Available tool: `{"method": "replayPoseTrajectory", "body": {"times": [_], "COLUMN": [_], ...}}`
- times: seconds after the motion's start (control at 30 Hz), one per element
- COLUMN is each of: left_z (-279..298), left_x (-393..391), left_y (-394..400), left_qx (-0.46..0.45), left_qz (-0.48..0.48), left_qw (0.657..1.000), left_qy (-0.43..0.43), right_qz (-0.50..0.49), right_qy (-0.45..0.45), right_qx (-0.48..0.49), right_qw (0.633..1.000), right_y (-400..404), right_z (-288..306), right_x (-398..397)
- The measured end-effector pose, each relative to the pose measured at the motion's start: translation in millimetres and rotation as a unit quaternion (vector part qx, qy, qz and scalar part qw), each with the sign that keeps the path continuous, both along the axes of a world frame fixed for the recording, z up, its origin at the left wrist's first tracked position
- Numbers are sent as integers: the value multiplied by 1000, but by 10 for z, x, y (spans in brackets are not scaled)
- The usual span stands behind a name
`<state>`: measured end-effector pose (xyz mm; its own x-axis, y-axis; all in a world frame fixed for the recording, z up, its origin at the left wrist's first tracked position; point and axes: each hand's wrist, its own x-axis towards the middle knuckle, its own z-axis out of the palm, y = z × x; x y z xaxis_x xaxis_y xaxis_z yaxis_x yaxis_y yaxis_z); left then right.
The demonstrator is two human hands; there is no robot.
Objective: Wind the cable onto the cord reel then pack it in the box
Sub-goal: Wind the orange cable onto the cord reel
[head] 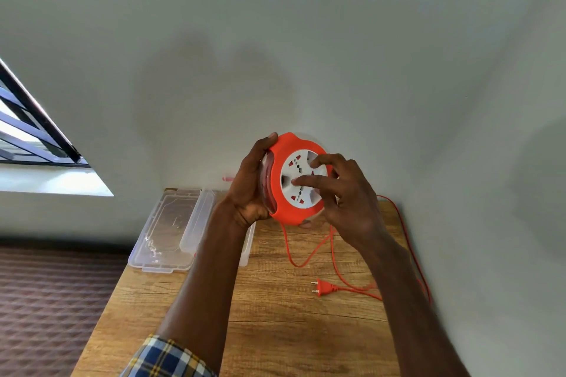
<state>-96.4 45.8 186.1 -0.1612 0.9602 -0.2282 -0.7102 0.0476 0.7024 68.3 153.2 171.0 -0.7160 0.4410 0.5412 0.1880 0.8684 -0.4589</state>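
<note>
I hold an orange cord reel [284, 210] with a white socket face up above the wooden table. My left hand [249, 185] grips its left rim, thumb over the top edge. My right hand [346, 196] rests on the white socket disc, two fingers pressed into its recesses. An orange cable [333, 257] hangs from the reel's underside and loops over the table. Its two-pin plug [324, 287] lies on the wood at the right. A clear plastic box [202, 220] stands open at the table's far left, partly hidden behind my left forearm.
The box's clear lid [165, 229] lies flat at the table's left edge, overhanging it. The wooden table [269, 330] stands against a pale wall. The cable also runs along the table's right edge [410, 248]. A patterned floor lies to the left.
</note>
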Motion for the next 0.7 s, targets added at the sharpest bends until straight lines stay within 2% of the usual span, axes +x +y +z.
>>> {"method": "replayPoseTrajectory", "body": {"times": [0.17,0.3,0.5,0.6,0.7], "left_z": [-55,-24,44,61,54], "left_x": [-16,-24,20,66,66], "left_y": [2,3,13,13,17], "left_qx": [-21,-23,-12,-6,-4], "left_qz": [-3,-22,-3,0,2], "left_qw": [1000,999,1000,1000,1000], "left_qy": [12,12,11,-2,-6], "right_qz": [19,-39,-136,-185,-175], "right_qy": [-53,-47,14,16,27], "right_qx": [-7,-1,-174,-152,-121], "right_qw": [998,998,975,971,977], "right_y": [-40,-94,-302,-367,-346], "right_z": [-24,-26,117,161,172], "right_x": [-32,-38,-69,-107,-94]}}
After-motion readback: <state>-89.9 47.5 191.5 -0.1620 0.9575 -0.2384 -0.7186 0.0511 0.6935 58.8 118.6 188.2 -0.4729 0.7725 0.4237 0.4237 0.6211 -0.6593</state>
